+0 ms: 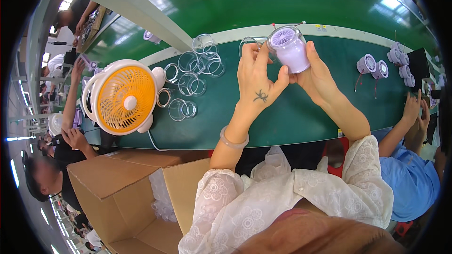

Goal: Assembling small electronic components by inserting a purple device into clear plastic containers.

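Observation:
Above the far part of the green table, a lavender plastic fan unit is held up, its finned round face tilted toward the upper left. A clear, round see-through cover surrounds its upper part. My right hand grips the unit from the right, thumb along its side and the other fingers mostly hidden behind. From the left, my left hand closes on the same unit, with fingertips by the clear rim and thumb near the base. Just beyond the left fingers lies another clear ring, partly hidden.
Several clear rings lie left on the green table, beside an orange-and-white desk fan. More lavender units with wires stand right. An open cardboard box holds clear plastic pieces. Co-workers' hands are at both sides.

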Demonstrator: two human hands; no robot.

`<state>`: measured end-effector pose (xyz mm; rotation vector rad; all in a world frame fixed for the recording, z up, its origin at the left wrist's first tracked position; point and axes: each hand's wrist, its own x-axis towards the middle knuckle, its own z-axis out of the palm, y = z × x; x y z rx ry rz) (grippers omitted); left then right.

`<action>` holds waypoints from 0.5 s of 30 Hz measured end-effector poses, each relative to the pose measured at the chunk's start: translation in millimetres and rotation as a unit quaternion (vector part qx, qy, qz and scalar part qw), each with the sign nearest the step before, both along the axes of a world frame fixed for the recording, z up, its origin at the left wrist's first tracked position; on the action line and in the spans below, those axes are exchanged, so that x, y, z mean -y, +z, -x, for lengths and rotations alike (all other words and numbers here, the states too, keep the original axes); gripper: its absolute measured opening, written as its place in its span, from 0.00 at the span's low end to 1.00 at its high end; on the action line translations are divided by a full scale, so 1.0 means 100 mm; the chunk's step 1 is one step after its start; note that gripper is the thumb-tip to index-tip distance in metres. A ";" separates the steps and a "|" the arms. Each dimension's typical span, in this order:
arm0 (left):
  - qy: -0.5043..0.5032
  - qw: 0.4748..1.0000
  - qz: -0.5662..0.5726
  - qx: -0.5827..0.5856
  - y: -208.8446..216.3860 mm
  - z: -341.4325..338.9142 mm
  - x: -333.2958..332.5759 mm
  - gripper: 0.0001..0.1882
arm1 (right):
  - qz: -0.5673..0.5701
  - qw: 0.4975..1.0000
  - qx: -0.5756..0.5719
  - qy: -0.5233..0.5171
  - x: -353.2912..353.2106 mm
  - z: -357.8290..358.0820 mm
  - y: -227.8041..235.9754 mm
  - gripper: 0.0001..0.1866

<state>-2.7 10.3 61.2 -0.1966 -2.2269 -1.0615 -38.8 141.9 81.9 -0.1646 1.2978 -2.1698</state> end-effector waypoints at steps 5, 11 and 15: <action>-0.001 0.999 0.043 0.000 -0.19 0.09 0.05 0.21 | -0.050 0.984 -0.156 -0.073 0.00 0.35 -0.20 0.22; -0.190 0.961 0.199 -0.005 -0.49 0.16 0.06 0.20 | -0.376 0.659 -0.559 -0.333 -0.24 1.46 -0.79 0.28; -0.205 0.960 0.191 -0.002 -0.47 0.16 0.03 0.23 | -0.435 0.587 -0.613 -0.301 -0.39 1.82 -0.95 0.26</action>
